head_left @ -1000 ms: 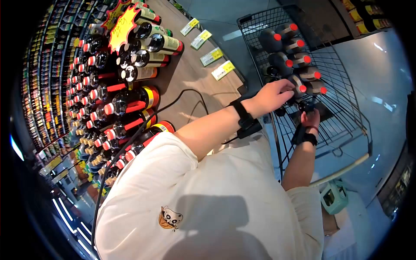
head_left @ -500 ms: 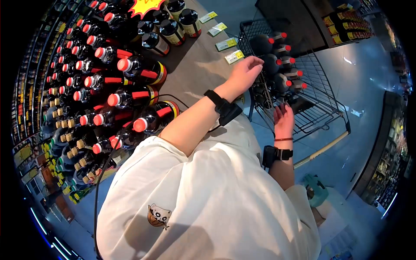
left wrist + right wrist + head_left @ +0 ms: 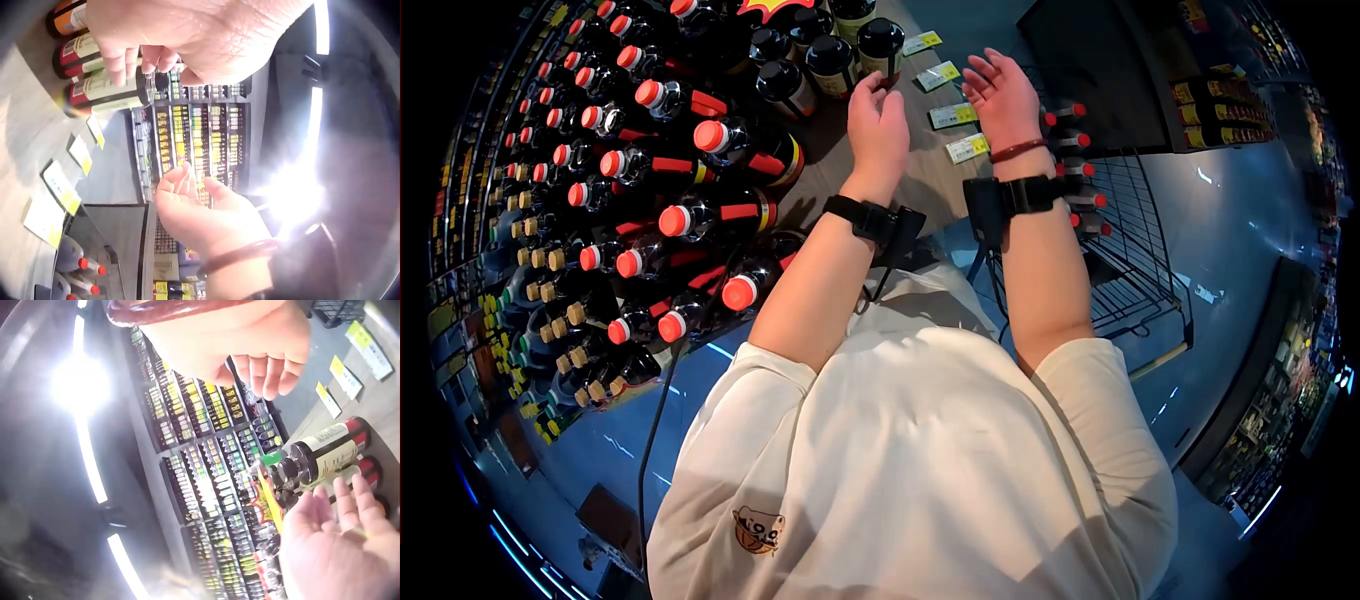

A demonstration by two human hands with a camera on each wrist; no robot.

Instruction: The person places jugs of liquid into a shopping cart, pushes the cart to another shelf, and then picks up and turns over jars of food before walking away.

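Observation:
In the head view my left hand [image 3: 878, 130] is held beside the dark-capped bottles [image 3: 882, 45] on the wooden table [image 3: 830, 145], fingers loosely bent and holding nothing. The left wrist view has this hand [image 3: 187, 31] over a pale-labelled bottle [image 3: 103, 90]; whether they touch I cannot tell. My right hand [image 3: 1005, 105], with a red bracelet, is raised with relaxed fingers near the price tags [image 3: 950, 115], empty. The right wrist view shows it [image 3: 231, 350] apart from the left hand [image 3: 337, 550], which is close to the labelled bottles [image 3: 331, 450].
Rows of red-capped bottles [image 3: 680, 218] crowd the left side of the head view. A wire shopping cart [image 3: 1165, 225] at the right holds several red-capped bottles [image 3: 1085, 202]. A black cable [image 3: 662, 410] hangs by my left sleeve. Stocked shelves [image 3: 1250, 400] stand farther right.
Both hands have moved left, from the cart to above the table's edge, the left hand arriving beside the dark-capped bottles. The view has shifted, with the cart now partly behind my right arm.

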